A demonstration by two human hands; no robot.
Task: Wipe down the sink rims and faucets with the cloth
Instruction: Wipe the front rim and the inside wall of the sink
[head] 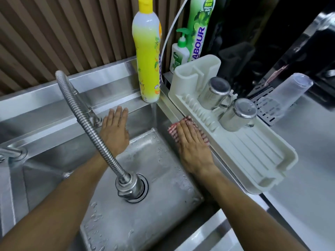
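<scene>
A red-and-white checked cloth [174,132] lies on the right rim [168,107] of the steel sink, pressed flat under my right hand [194,147]. My left hand [114,129] rests flat with fingers together against the sink's back wall, just below the rear ledge, holding nothing. A flexible coiled steel faucet [94,131] arcs from the back ledge over my left forearm, and its spray head [129,185] hangs above the drain. The basin floor [145,223] is wet with droplets.
A white dish rack [253,156] with two upturned steel mugs [215,93] borders the right rim. A yellow detergent bottle [147,57] stands at the back corner, beside a green soap pump [178,51] and refill pouch [198,28]. A clear plastic cup [284,96] lies at right. A second faucet [10,153] sits at left.
</scene>
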